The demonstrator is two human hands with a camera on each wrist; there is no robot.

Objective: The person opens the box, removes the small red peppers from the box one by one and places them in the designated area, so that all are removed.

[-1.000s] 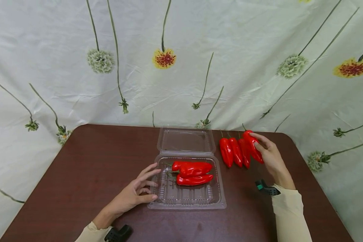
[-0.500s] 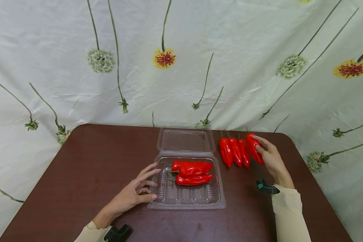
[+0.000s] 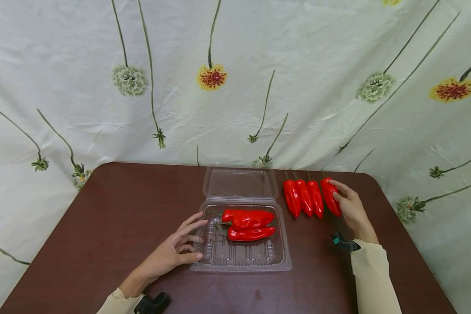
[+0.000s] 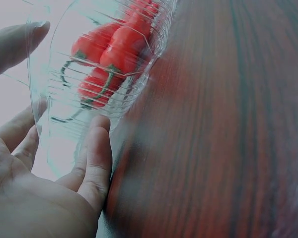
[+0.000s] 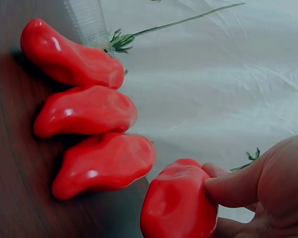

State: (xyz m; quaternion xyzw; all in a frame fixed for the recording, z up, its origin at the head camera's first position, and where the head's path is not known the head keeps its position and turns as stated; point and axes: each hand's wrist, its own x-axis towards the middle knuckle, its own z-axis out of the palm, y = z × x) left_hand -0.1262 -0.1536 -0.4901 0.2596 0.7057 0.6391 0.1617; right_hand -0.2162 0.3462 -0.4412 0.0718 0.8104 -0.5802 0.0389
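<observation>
My right hand [image 3: 353, 211] pinches a red pepper [image 3: 329, 197] between thumb and fingers, at the right end of a row. Three more red peppers [image 3: 305, 198] lie side by side left of it, stems toward the back. In the right wrist view the held pepper [image 5: 174, 208] is apart from that row. A hinged clear plastic container [image 3: 241, 261] stands with its lid laid back, red peppers [image 3: 251, 220] lying sideways inside. My left hand [image 3: 172, 248] rests at the container's left edge, fingers spread and fairly straight; in the left wrist view its fingertips [image 4: 100, 124] reach the clear wall.
The brown tabletop [image 3: 141, 209] extends to both sides of the container. Behind it hangs a pale cloth [image 3: 306, 52] printed with flowers. The container's clear lid [image 3: 240, 183] lies toward the back edge, left of the pepper row.
My right hand has moved the held pepper slightly right and nearer, widening its gap from the row. The left hand and the container stay in place.
</observation>
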